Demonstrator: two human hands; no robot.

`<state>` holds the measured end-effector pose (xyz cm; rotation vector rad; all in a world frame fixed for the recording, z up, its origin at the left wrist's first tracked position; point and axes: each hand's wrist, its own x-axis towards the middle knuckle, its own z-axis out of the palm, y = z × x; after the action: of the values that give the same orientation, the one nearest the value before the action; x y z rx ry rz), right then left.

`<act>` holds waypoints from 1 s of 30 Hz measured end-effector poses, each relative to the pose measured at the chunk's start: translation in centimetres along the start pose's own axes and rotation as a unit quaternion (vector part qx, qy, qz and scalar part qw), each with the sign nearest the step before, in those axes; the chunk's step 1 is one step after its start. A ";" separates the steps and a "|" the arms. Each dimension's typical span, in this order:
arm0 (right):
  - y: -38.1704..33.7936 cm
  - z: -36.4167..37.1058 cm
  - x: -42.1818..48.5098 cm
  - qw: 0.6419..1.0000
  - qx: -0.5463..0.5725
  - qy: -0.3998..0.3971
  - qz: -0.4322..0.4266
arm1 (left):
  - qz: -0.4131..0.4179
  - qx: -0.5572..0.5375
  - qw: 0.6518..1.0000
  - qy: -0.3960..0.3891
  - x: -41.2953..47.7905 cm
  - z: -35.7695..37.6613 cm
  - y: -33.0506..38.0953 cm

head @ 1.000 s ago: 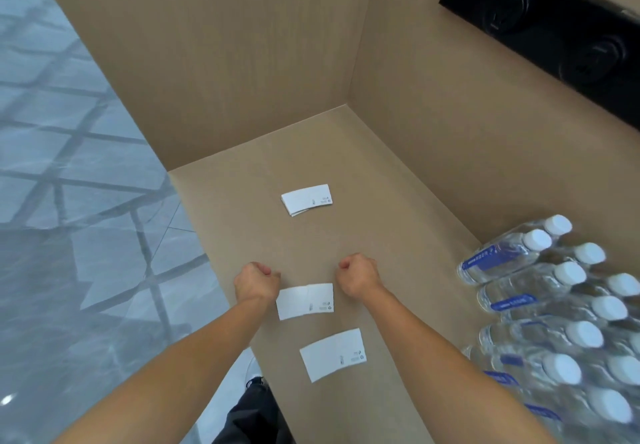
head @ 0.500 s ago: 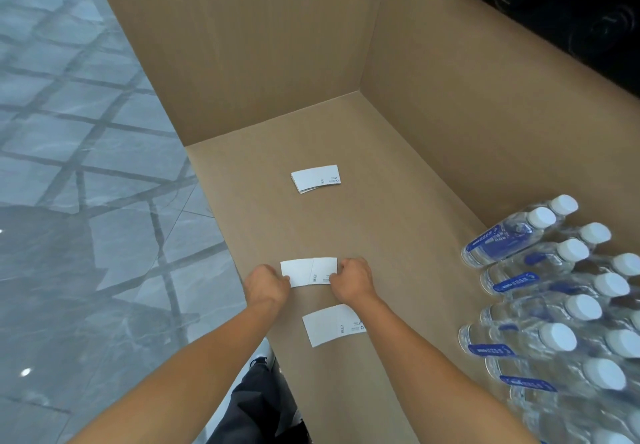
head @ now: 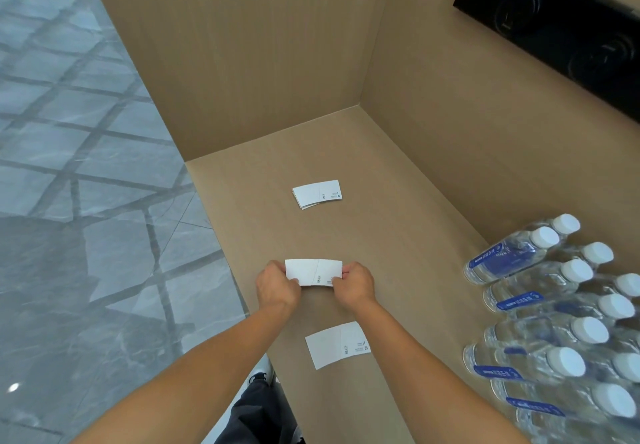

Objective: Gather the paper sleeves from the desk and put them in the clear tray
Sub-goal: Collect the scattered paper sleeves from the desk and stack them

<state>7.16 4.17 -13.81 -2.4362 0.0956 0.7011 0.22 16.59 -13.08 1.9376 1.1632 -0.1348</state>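
On the desk [head: 398, 208], both hands [head: 277, 287] pinch one paper sleeve [head: 313, 272].

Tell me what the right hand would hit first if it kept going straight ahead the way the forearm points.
The right hand points up and left across the desk. Beyond the held sleeve, probably the far stack of sleeves, though the line may pass just beside it.

Bare desk [head: 398, 242] centrally; water bottles [head: 554, 305] crowding right edge
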 end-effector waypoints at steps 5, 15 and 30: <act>-1.8 -1.4 1.7 0.999 -0.012 0.029 -0.020 | 0.034 0.023 0.999 -0.009 1.9 -0.3 2.4; -6.7 -3.8 7.0 0.997 0.000 0.073 -0.034 | 0.078 0.057 0.995 0.001 7.4 -1.1 8.1; -12.1 -3.5 16.0 0.995 -0.038 0.071 -0.054 | 0.031 -0.070 0.996 0.034 15.6 0.9 11.2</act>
<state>25.18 13.59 -13.13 -2.5406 -0.0065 0.4933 17.80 24.18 -14.30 1.8637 1.1255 0.0456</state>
